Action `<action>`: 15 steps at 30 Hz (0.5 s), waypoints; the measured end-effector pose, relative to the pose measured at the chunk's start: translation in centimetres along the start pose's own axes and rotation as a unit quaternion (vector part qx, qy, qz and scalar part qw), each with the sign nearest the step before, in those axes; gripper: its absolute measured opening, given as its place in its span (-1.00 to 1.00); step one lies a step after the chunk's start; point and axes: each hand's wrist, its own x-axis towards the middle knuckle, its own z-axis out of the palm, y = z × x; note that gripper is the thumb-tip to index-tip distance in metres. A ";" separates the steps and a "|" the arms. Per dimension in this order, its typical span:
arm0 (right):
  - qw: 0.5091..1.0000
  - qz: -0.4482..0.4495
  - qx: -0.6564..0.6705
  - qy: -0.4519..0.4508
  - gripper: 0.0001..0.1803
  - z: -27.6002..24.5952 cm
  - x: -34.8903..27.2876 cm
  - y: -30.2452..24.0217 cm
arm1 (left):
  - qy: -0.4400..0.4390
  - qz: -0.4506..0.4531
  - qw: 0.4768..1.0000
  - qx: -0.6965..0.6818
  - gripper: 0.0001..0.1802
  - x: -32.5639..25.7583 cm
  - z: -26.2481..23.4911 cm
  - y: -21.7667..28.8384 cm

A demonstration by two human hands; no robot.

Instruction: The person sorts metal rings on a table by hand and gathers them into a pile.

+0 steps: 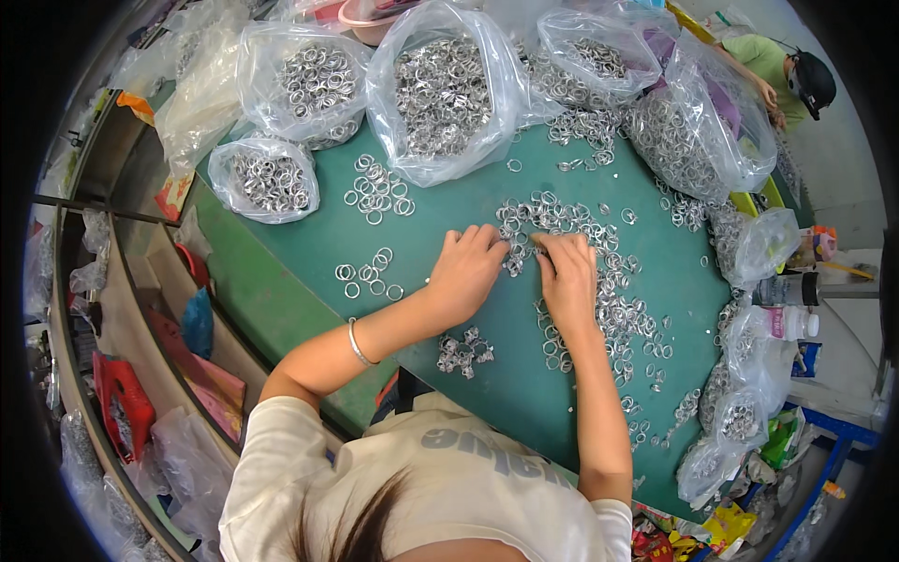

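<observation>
A spread-out heap of silver metal rings (613,304) covers the middle of the green tabletop (300,244). At the heap's left edge my left hand (470,270) lies with its fingers bent and drawn together, the tips against the rings. Just right of it, my right hand (568,281) reaches into the heap, thumb and fingers curled inward. Whatever sits between the fingertips of either hand is too small to make out. Smaller groups lie apart: plain rings (373,273) left of my left hand, more rings (379,190) farther back, and a cluster of ornate pieces (465,352) nearer me.
Clear plastic bags full of rings line the far edge, including a large bag (510,103) and a small bag (217,178). More bags (749,351) run along the right edge beside a bottle (796,323). Wooden shelving (140,272) stands left. Another person (773,70) is at far right.
</observation>
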 end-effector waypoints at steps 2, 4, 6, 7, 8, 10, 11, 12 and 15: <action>1.000 0.002 0.008 0.011 -0.71 0.4 -0.7 1.3 | 0.019 0.001 0.999 -0.026 -0.59 0.1 0.6 -1.0; 0.988 0.113 0.103 -0.026 -0.76 -0.9 -1.9 -0.6 | 0.063 -0.026 0.996 -0.050 -0.61 -0.2 -0.2 -0.7; 0.966 0.178 0.171 -0.079 -0.77 -1.9 -3.9 -2.4 | 0.065 -0.009 0.996 -0.064 -0.62 -0.6 -1.1 0.2; 0.976 0.121 0.157 -0.086 -0.78 -1.4 -4.8 -2.9 | 0.042 0.021 0.997 -0.064 -0.62 -1.0 -1.4 0.8; 0.983 0.064 0.143 -0.093 -0.78 -0.7 -5.6 -3.3 | 0.020 0.051 0.996 -0.064 -0.62 -1.3 -1.4 1.2; 0.982 0.068 0.148 -0.090 -0.78 -0.5 -5.6 -3.4 | 0.034 0.056 0.997 -0.041 -0.62 -1.2 -0.8 1.3; 0.974 0.132 0.167 -0.078 -0.76 -1.0 -4.7 -2.8 | 0.044 0.056 0.997 -0.037 -0.64 -1.0 -0.7 1.3; 0.961 0.194 0.185 -0.067 -0.75 -1.4 -3.6 -1.9 | 0.056 0.054 0.996 -0.033 -0.65 -0.8 -0.7 1.1; 0.994 0.088 0.044 0.042 -0.70 -0.6 0.5 0.7 | 0.045 0.064 0.997 -0.008 -0.73 -0.3 0.5 0.6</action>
